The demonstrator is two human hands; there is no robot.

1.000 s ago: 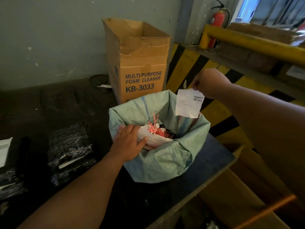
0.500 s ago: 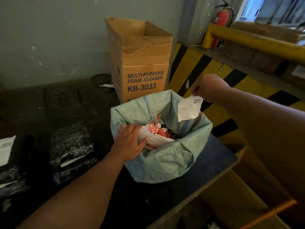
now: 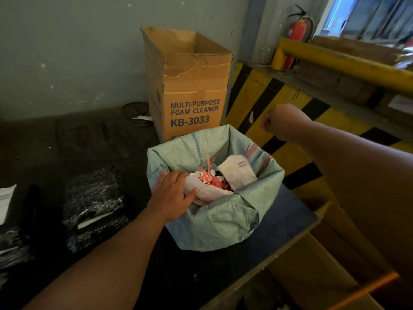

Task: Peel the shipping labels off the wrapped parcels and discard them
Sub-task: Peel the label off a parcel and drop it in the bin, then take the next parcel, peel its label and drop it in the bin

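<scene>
A white shipping label (image 3: pixel 238 173) lies inside the green woven sack (image 3: pixel 221 224), against its far right wall. My right hand (image 3: pixel 282 121) hovers above and behind the sack's rim, fingers curled, holding nothing. My left hand (image 3: pixel 173 193) rests on the sack's near left rim, gripping it together with a white plastic bag (image 3: pixel 205 190) that holds red scraps. Black wrapped parcels (image 3: pixel 92 198) lie on the dark table at the left, one showing a white label edge.
An open cardboard box (image 3: pixel 190 86) marked foam cleaner stands behind the sack. A yellow-black striped ledge (image 3: pixel 266 104) and yellow rail (image 3: pixel 335 61) run at the right. Another cardboard box (image 3: pixel 335 265) sits below the table edge. White paper (image 3: pixel 5 202) lies at far left.
My right hand let go of the label, which dropped into the sack. The hand stayed above the rim with fingers curled. My left hand kept its hold on the sack's rim.
</scene>
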